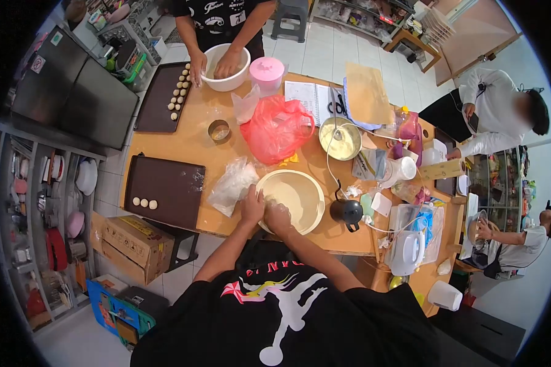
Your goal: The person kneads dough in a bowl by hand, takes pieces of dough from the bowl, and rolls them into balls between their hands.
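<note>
A large cream bowl (312, 205) stands at the near edge of the wooden table. My left hand (252, 206) is at the bowl's left rim, its fingers bent; what they hold, if anything, is hidden. Just inside the rim is my right hand (278, 217), with its fingers curled and whitish stuff about them, too small to make out. A clear plastic bag (234, 186) lies left of the bowl. Further left, a dark tray (168, 186) carries several pale dough balls (144, 202) at its near left corner.
Across the table, a person's hands work in a white bowl (226, 82) beside another tray (156, 104) of dough balls. A red bag (278, 128), a metal ring (218, 131), a mixing bowl (343, 147) and a black pot (347, 212) surround my bowl. Two people are at the right.
</note>
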Available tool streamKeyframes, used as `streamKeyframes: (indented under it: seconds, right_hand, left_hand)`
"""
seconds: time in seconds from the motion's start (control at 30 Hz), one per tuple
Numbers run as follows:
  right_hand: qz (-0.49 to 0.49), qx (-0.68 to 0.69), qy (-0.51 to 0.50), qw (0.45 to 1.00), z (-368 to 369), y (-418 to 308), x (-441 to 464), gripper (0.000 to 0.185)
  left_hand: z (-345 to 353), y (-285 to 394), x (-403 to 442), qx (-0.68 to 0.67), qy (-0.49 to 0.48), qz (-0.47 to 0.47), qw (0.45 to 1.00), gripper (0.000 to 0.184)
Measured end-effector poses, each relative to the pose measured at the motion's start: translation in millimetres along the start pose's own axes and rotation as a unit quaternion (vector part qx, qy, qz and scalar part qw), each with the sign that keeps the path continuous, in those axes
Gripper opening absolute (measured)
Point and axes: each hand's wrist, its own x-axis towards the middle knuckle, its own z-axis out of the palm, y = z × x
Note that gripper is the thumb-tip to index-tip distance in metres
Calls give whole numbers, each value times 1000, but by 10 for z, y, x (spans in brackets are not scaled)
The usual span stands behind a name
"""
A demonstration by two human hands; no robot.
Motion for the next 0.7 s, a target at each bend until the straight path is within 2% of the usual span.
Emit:
streamKeyframes:
  seconds: [0.13,0.23,0.27,0.33,0.37,0.47,0.5,0.57,0.6,0.7]
  right_hand:
    - [81,78,46,993,-21,-33,95,23]
    - [89,106,92,986,80,101,231,23]
    - [161,212,41,963,78,143,279,23]
    - [290,408,-60,864,9,227,443,22]
    - [315,531,-116,778,44,354,546,17]
    - [311,710,-186,605,28,778,682,16]
    - [283,758,-197,554,-219,735,559,20]
    - [231,670,-193,679,-593,542,306,29]
    - [200,619,-190,735,-704,487,287,33]
    - [233,472,-132,840,-916,623,342,35]
  left_hand:
    - [-44,34,8,-4,-8,-8,1000,23]
    - [-56,43,18,-8,-16,-16,1000,23]
    - [-64,48,12,-11,-19,-18,1000,23]
    - [-64,42,20,-16,-13,-16,1000,23]
    - [-61,31,8,-18,-13,-13,1000,23]
    - [-48,-4,4,-31,-15,7,999,23]
    - [-37,-14,20,-23,-4,18,1000,22]
    - [-11,-21,9,-10,15,35,999,22]
    - [-24,0,4,-7,2,16,1000,22]
    - [-83,49,22,-6,-15,-21,1000,23]
